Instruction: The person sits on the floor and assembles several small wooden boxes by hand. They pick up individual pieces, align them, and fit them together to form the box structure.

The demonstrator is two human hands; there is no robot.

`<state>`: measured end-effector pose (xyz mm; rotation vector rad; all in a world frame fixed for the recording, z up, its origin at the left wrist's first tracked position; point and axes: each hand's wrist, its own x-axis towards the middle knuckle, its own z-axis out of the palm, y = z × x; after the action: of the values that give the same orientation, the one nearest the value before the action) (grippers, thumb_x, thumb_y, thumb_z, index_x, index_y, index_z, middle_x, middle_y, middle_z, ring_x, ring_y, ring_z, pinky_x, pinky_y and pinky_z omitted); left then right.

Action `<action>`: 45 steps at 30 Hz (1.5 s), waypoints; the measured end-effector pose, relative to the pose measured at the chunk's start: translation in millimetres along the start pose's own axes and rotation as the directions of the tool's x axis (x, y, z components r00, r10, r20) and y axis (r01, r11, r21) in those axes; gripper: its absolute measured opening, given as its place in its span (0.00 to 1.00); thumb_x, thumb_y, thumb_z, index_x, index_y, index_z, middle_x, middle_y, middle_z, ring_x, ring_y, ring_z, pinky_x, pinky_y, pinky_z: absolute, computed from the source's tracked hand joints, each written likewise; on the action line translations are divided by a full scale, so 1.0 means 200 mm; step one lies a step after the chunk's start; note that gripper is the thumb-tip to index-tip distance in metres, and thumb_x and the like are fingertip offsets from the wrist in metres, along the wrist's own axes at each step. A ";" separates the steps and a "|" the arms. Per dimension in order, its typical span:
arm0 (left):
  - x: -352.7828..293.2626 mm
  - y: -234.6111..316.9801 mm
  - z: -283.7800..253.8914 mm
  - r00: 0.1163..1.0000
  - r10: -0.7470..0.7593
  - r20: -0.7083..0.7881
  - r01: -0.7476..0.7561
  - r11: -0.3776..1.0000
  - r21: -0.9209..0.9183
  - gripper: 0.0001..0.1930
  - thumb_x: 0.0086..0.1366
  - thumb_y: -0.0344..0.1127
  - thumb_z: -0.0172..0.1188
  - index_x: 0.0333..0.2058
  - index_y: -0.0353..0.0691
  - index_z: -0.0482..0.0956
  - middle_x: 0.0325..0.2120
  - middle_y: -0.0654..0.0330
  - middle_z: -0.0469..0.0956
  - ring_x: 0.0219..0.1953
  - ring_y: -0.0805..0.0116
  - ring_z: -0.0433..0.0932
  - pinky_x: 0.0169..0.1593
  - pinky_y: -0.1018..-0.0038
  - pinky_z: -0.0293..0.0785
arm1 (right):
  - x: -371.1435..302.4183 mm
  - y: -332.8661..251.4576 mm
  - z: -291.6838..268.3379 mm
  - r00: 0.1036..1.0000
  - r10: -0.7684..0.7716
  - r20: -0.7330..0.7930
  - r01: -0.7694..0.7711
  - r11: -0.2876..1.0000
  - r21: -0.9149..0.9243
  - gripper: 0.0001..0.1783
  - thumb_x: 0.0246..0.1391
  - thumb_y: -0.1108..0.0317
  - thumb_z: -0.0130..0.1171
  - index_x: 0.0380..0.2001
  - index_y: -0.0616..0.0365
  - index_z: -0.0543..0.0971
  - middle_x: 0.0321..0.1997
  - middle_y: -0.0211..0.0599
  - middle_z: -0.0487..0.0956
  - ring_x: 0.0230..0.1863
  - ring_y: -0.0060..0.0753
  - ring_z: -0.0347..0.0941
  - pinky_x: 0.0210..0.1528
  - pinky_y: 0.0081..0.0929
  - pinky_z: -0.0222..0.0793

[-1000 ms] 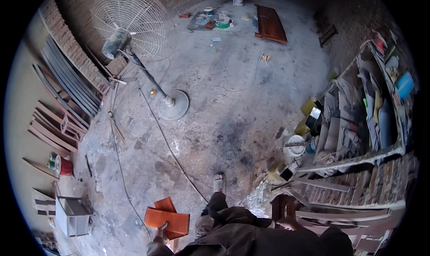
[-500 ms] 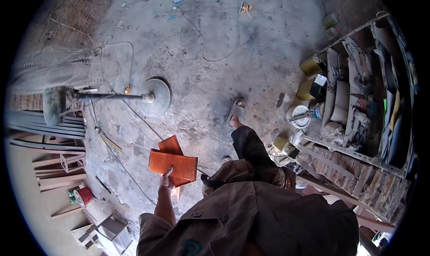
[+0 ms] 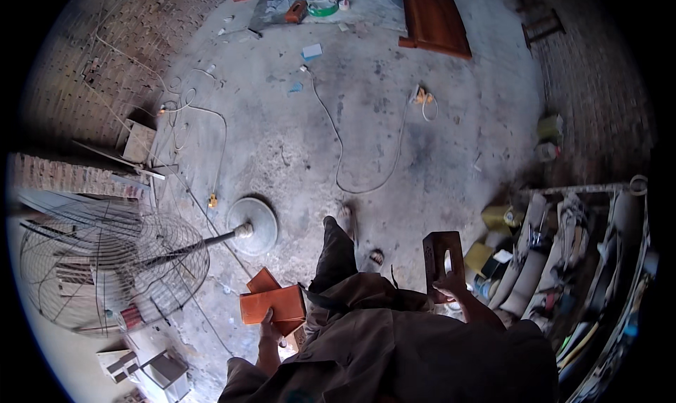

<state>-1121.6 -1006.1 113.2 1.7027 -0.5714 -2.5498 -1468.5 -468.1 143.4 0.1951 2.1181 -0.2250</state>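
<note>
My left hand [image 3: 268, 330] grips a stack of orange-brown wooden pieces [image 3: 271, 304] at the lower left, with the thumb on top and the fingers hidden underneath. The top piece is a wide rectangle; another sticks out at an angle from beneath it. In my right hand [image 3: 453, 287] is a dark brown wooden block [image 3: 435, 251] with a long slot cut through it. The hand closes round its near end, in front of the shelves. The two hands are well apart, on either side of my body.
A standing fan with a wire cage [image 3: 116, 269] and round base [image 3: 252, 225] stands on the left. Cables [image 3: 338, 170] lie across the concrete floor. Shelves with tins [image 3: 501, 217] are on the right. Far ahead lie a large reddish-brown wooden panel [image 3: 436, 19] and a green roll [image 3: 323, 9].
I have stepped forward, and the floor items ahead sit lower in view. My right hand, hidden before, now shows with the slotted wooden block. My left hand keeps hold of the wooden pieces.
</note>
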 end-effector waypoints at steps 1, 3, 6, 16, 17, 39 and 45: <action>0.09 0.00 0.08 1.000 0.020 0.019 -0.019 1.000 -0.011 0.40 0.61 0.56 0.67 0.64 0.40 0.65 0.61 0.50 0.72 0.61 0.45 0.72 0.64 0.41 0.68 | 0.09 -0.09 -0.13 1.000 0.006 0.000 -0.006 1.000 -0.023 0.40 0.47 0.38 0.65 0.43 0.71 0.77 0.39 0.53 0.83 0.36 0.48 0.84 0.33 0.38 0.83; 0.30 0.05 0.27 1.000 -0.006 -0.024 0.004 0.996 -0.084 0.42 0.60 0.60 0.66 0.65 0.42 0.65 0.61 0.51 0.72 0.61 0.46 0.73 0.62 0.42 0.71 | 0.26 -0.27 -0.39 1.000 0.029 0.003 -0.028 0.997 -0.066 0.36 0.51 0.38 0.62 0.43 0.66 0.78 0.36 0.50 0.82 0.32 0.44 0.83 0.29 0.36 0.83; 0.58 0.21 0.59 0.998 0.060 -0.027 -0.063 0.993 -0.104 0.39 0.62 0.58 0.64 0.65 0.42 0.65 0.62 0.51 0.71 0.62 0.46 0.72 0.65 0.44 0.69 | 0.51 -0.49 -0.71 0.974 0.044 0.224 -0.044 0.999 -0.007 0.27 0.56 0.46 0.64 0.47 0.57 0.77 0.39 0.42 0.82 0.36 0.37 0.83 0.35 0.41 0.85; 1.37 1.39 2.02 0.991 0.132 0.018 -0.131 0.989 -0.066 0.35 0.61 0.50 0.70 0.62 0.42 0.69 0.59 0.55 0.74 0.61 0.49 0.72 0.67 0.45 0.65 | 0.79 -1.16 -1.60 0.979 0.165 0.119 -0.189 0.954 0.234 0.33 0.50 0.57 0.73 0.56 0.55 0.72 0.40 0.42 0.81 0.35 0.37 0.82 0.34 0.49 0.84; 1.45 1.53 2.14 0.988 0.154 0.032 -0.153 0.988 -0.036 0.35 0.61 0.50 0.70 0.62 0.41 0.69 0.59 0.55 0.74 0.61 0.49 0.72 0.67 0.46 0.65 | 0.88 -1.26 -1.70 0.982 0.152 0.113 -0.175 0.958 0.227 0.33 0.50 0.57 0.73 0.56 0.56 0.71 0.40 0.43 0.81 0.34 0.37 0.82 0.33 0.48 0.84; 2.59 2.44 4.69 0.965 0.209 0.159 -0.194 0.975 -0.106 0.36 0.67 0.57 0.60 0.64 0.37 0.65 0.62 0.48 0.70 0.63 0.45 0.71 0.66 0.41 0.66 | 2.73 -2.94 -4.65 0.994 -0.098 -0.053 0.105 0.985 0.139 0.34 0.46 0.45 0.72 0.43 0.65 0.74 0.33 0.46 0.81 0.30 0.44 0.83 0.27 0.38 0.85; 3.11 2.77 5.33 0.962 0.236 0.137 -0.206 0.957 -0.203 0.38 0.65 0.57 0.62 0.64 0.38 0.64 0.62 0.49 0.70 0.64 0.44 0.70 0.67 0.40 0.65 | 3.16 -3.14 -5.15 0.951 -0.090 -0.295 0.077 0.995 -0.057 0.38 0.44 0.37 0.71 0.42 0.61 0.74 0.37 0.53 0.82 0.37 0.54 0.82 0.40 0.46 0.79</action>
<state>-2428.7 -1354.0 92.2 1.3036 -0.4804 -2.5024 -2788.0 -801.9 196.2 0.1183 2.4319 -0.2082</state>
